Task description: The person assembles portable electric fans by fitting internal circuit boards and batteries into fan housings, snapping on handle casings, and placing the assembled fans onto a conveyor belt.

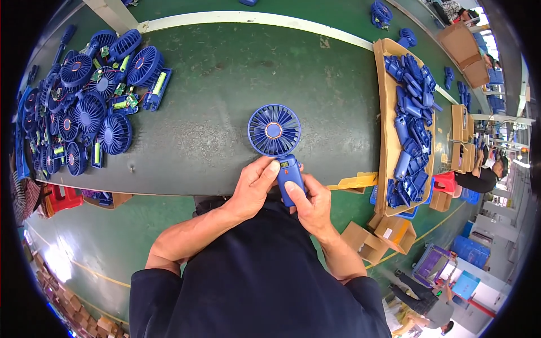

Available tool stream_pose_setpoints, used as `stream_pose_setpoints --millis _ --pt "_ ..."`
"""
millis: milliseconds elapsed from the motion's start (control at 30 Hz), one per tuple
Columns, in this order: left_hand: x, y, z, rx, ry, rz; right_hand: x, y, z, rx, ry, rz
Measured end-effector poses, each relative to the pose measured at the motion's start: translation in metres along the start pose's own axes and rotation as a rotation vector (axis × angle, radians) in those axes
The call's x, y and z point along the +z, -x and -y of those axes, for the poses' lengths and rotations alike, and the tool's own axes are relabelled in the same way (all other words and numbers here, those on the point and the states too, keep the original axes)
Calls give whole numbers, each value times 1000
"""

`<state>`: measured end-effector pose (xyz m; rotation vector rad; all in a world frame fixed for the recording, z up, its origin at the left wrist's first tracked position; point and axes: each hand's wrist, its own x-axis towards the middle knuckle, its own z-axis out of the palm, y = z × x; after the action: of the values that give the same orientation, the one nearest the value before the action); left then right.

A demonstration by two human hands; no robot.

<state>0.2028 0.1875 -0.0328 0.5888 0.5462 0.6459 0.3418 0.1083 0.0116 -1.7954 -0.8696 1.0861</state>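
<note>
A blue handheld fan (274,130) with a round slatted head is held upright over the near edge of the dark green worktable (242,73). Its handle carries a small lit display and a red mark. My left hand (255,183) grips the handle's upper part, the thumb beside the display. Around the lower handle my right hand (311,204) is closed, its thumb lying on the front. Fingers behind the handle are mostly hidden.
Partly assembled blue fans (90,112) with exposed batteries and circuit boards are heaped at the left. A cardboard tray (382,129) of blue handle shells stands at the right. Open cardboard boxes (366,241) sit on the floor below. Other people are farther off at the right.
</note>
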Motion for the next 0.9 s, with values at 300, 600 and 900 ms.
stream_pose_setpoints --millis 300,600,900 --pt "-17 -1 7 32 -118 104 12 2 -1 -64 -8 -37" --pt "-13 -5 0 34 286 148 19 -7 15 -621 742 -142" --pt "-14 -6 0 13 229 104 28 -7 16 -634 681 -122"
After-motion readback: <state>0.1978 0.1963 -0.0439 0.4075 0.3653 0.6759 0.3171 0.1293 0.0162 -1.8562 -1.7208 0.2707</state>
